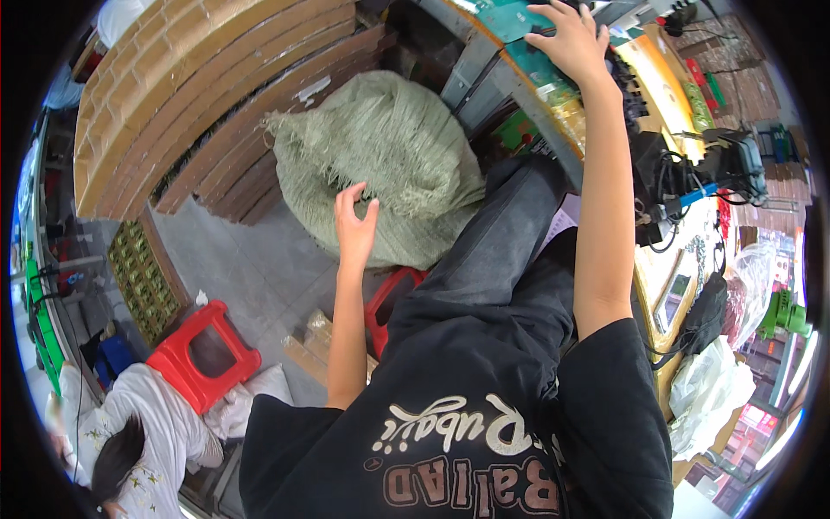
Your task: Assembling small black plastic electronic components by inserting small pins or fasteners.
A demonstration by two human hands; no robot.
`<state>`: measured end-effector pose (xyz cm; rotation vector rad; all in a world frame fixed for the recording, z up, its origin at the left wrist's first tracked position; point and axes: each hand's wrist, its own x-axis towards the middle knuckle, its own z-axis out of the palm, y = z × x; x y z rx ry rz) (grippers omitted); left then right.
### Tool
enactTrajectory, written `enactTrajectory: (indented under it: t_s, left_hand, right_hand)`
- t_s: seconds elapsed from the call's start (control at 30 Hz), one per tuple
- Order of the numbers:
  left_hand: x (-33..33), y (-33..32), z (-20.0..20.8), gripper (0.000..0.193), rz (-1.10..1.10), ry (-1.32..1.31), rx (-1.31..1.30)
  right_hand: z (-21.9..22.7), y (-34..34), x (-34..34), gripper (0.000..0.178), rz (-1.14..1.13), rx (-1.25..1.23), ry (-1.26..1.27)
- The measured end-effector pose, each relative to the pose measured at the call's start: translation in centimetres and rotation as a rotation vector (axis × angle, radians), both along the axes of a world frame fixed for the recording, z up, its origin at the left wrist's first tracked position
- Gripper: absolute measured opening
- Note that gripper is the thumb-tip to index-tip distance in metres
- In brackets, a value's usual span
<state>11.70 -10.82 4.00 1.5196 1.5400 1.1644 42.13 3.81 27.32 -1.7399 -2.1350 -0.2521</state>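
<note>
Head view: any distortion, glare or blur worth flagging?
Head view: stacked brown trays bow with the fisheye distortion; head view: a light tube at lower right glares white; head view: left hand and right hand show no obvious motion blur.

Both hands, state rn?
Left hand: open, fingers curled, nothing visible in it, near the sack.
Right hand: open, fingers spread over the green tabletop.
</note>
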Motion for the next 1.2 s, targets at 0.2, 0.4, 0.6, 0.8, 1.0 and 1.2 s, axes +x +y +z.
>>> enactTrajectory:
  t_s: [0.2, 0.4, 0.6, 0.8, 1.0, 1.2]
  left_hand:
    - [-0.1, -0.9, -0.5, 0.024, 0.112, -0.065, -0.019]
    - [-0.2, -0.9, -1.9, 0.020, 0.095, 0.030, -0.045]
    - [-0.9, 0.9, -3.4, 0.010, -0.028, 0.301, 0.158]
    - [-0.2, 1.3, -6.9, 0.012, -0.029, 0.244, 0.111]
    - [-4.4, -1.2, -5.0, 0.034, -0.369, 0.689, -0.004]
    - [-5.8, -0.8, -2.2, 0.013, -0.570, 0.783, 0.024]
  right_hand:
    - [-5.6, 1.2, 3.0, 0.029, -0.231, 0.223, -0.406]
    - [-4.6, 0.9, 1.0, 0.024, -0.378, 0.451, -0.249]
    - [-5.7, -3.5, -9.1, 0.016, 0.030, 0.300, 0.716]
    - [-26.1, -8.7, -19.7, 0.020, 0.204, -0.967, 1.486]
    - [-28.8, -2.5, -12.6, 0.033, 0.163, -0.650, 0.613]
    - [-23.9, 6.7, -9.1, 0.032, -0.154, -0.468, 0.442]
